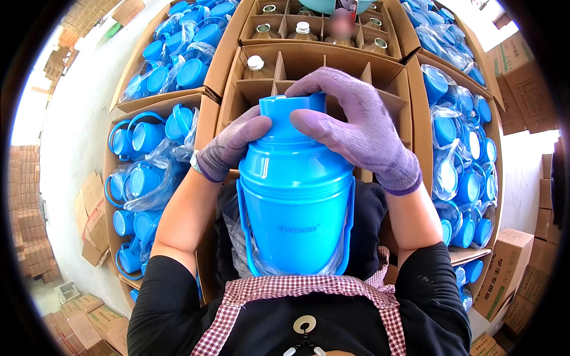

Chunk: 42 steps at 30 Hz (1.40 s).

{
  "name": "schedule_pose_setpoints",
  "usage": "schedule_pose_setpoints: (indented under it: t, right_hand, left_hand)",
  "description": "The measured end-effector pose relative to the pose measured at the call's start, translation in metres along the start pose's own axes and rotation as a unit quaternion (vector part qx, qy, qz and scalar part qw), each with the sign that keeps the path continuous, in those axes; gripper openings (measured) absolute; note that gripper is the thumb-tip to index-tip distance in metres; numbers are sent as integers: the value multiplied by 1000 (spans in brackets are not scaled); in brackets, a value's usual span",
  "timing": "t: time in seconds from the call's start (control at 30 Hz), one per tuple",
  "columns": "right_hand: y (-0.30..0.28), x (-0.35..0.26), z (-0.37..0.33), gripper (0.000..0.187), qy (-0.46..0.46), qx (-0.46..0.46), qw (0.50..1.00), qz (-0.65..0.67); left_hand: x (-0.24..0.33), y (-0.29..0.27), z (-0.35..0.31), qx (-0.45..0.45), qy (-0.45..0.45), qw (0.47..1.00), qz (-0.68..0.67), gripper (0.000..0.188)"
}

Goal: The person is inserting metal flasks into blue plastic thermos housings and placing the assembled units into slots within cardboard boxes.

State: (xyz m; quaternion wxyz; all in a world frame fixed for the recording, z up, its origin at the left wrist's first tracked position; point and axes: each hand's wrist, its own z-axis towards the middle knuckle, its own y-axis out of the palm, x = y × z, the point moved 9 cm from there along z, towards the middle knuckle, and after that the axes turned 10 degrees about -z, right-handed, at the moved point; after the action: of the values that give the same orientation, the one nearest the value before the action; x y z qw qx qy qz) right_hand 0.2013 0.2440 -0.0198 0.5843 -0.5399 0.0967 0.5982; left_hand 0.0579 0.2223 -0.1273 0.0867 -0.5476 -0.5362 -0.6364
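Note:
A blue plastic thermos flask (297, 219) stands upright against my lap, its carrying handle (249, 243) hanging down around the body. My gloved left hand (230, 142) is closed against the left side of the neck. From the right, my gloved right hand (362, 121) grips the blue top collar (285, 113), thumb in front and fingers over the rim. Both gloves are purple-grey. Right behind the flask is a carton (326, 50) with cardboard dividers. A glass bottle with a white cap (256, 64) stands in one of its far-left cells.
Another divided carton (279, 45) beyond holds several glass bottles and a pale green basin (320, 6). Cartons of blue flask casings in plastic bags flank me on the left (145, 136) and right (469, 184). Closed cartons (504, 267) stand at the right; flattened cardboard (92, 219) lies left.

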Motion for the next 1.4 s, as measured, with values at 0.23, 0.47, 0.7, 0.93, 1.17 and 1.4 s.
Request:
schedule_pose_setpoints:
  t: [0.23,0.47,0.7,0.93,1.17,1.4]
  right_hand:
    - [16,6,-14,64,31,19,998,44]
    - [30,18,-27,76,38,8,986,164]
    - [52,79,-52,107,123,-5,906,404]
    - [17,-93,-61,86,23,-13,996,-85]
    - [-46,-112,16,61,-203,-78,976,-8]
    - [5,-274,-17,34,-234,-218,927,-196]
  left_hand:
    - [-5,-12,-3,-4,-24,1000,13,131]
    - [-13,-7,-29,68,-15,997,18,129]
    - [25,37,-40,196,54,918,340,114]
    - [-66,-51,-13,115,-90,987,-73,77]
    - [-72,5,22,75,3,992,-98,71]
    - [22,65,-74,176,306,921,162,65]
